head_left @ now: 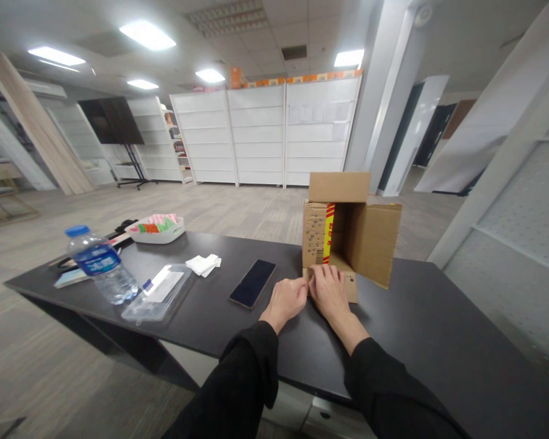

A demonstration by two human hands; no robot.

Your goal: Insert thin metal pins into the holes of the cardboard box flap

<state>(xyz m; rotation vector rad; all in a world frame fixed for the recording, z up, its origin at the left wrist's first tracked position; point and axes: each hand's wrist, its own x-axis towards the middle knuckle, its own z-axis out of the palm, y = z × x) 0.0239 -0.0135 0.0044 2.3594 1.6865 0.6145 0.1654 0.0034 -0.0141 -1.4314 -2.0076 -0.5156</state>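
Observation:
A brown cardboard box (pixel 357 235) stands on the dark table with its opening towards me. Its top flap sticks up and its right flap swings outward. Yellow and red tape (pixel 329 233) runs down its left part, beside dark spots and a barcode. At the lower left corner, my left hand (pixel 286 299) is closed, its fingertips hidden against the cardboard. My right hand (pixel 330 291) lies just beside it, fingers bent over the lower front edge of the box and gripping there. The bottom flap (pixel 351 288) shows partly, right of that hand.
Left of my hands lies a black phone (pixel 253 284) on the table (pixel 439 341). Further left are crumpled white tissues (pixel 204 264), a clear plastic case (pixel 160 296), a tilted water bottle (pixel 103 265) and a white basket (pixel 158 235) of colourful packets.

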